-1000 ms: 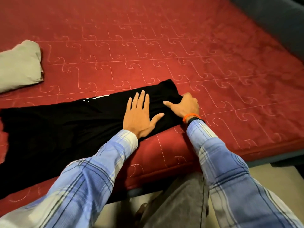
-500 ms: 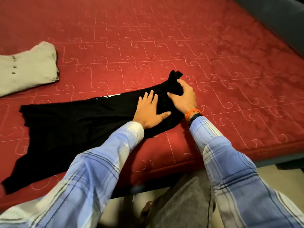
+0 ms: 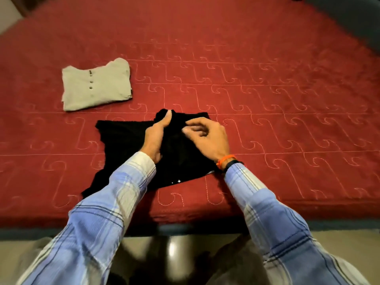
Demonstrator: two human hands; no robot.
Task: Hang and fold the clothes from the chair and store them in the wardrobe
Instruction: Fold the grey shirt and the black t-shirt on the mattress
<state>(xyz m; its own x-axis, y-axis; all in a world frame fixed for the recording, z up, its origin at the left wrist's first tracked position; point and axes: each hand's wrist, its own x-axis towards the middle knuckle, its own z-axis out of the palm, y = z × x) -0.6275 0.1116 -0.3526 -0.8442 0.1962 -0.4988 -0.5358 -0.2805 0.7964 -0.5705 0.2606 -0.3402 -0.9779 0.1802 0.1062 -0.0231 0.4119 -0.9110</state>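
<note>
Head cam showed red bed [image 3: 267,89] w/ grey shirt [image 3: 96,87] already folded, black shirt [image 3: 123,145] near edge only half-folded. Left hand [image 3: 155,138] gripped its top fold, thumb up; right hand [image 3: 207,138] pinched cloth beside it. Wardrobe storing not yet done.

Bed cover [image 3: 267,99]: red quilted cloth, matt, with stitched scroll lines. Black garment [image 3: 123,145]: soft matt knit. Grey folded shirt [image 3: 96,87], at 10 o'clock: matt cloth with small buttons. Floor [image 3: 172,249], at 6 o'clock: smooth, glossy.
</note>
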